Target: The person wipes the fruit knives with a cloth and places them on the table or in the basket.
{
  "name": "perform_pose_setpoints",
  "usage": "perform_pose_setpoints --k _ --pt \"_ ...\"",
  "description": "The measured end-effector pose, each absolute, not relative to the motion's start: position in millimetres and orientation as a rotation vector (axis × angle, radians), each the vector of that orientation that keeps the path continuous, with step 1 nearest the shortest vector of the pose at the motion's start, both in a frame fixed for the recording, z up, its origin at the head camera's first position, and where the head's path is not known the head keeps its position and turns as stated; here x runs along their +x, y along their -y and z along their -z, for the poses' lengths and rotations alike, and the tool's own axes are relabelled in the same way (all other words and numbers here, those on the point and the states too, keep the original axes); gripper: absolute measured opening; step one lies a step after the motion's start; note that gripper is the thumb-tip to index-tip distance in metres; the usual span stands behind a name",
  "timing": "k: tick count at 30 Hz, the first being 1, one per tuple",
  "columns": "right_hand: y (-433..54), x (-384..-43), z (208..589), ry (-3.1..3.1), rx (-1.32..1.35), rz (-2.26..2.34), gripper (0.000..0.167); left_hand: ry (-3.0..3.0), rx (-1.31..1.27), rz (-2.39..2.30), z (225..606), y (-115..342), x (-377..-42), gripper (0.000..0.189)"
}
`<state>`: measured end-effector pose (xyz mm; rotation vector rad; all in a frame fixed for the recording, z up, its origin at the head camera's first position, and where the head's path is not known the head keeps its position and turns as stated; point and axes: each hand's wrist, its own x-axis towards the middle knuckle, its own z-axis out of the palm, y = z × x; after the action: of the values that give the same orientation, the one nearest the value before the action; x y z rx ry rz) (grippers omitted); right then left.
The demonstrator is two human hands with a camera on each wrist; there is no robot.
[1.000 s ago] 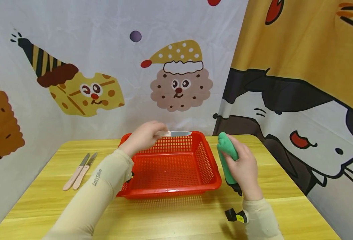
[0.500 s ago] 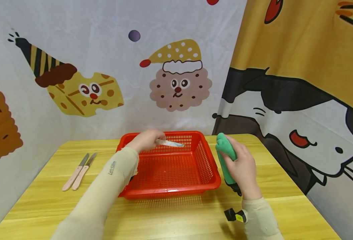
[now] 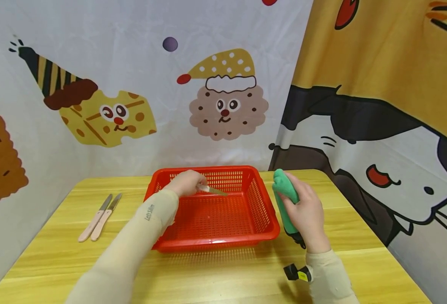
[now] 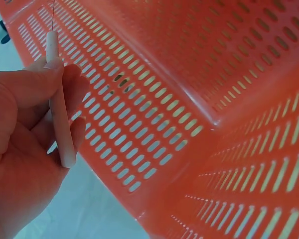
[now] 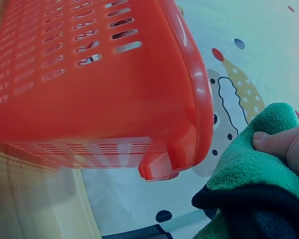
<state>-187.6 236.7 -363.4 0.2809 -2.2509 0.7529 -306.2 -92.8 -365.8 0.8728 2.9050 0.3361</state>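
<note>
My left hand (image 3: 187,183) is over the back left part of a red plastic basket (image 3: 217,242). It grips a knife (image 3: 217,191) by its pale handle (image 4: 62,119), thumb against the handle, blade pointing right and slightly down inside the basket. To the right of the basket my right hand (image 3: 308,211) holds a folded green cloth (image 3: 284,192) with a dark edge. In the right wrist view the thumb presses on the fuzzy green cloth (image 5: 259,159), apart from the basket's wall (image 5: 114,104).
Two knives with pale pink handles (image 3: 101,223) lie side by side on the wooden table (image 3: 216,278), left of the basket. Behind the table hangs a curtain (image 3: 140,63) with cartoon prints. A small black device (image 3: 297,272) sits at the right wrist.
My left hand has lowered the knife from above the basket's back rim into the basket, its blade tipping downward. The right hand and the green cloth have stayed almost still.
</note>
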Motion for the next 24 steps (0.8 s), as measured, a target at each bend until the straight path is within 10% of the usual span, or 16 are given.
perform_pose_setpoints --k 24 --pt "-232.7 -189.8 360.0 2.283 0.264 -0.743 0.058 -2.822 0.856 -0.106 382.4 79.0 -300.4 0.022"
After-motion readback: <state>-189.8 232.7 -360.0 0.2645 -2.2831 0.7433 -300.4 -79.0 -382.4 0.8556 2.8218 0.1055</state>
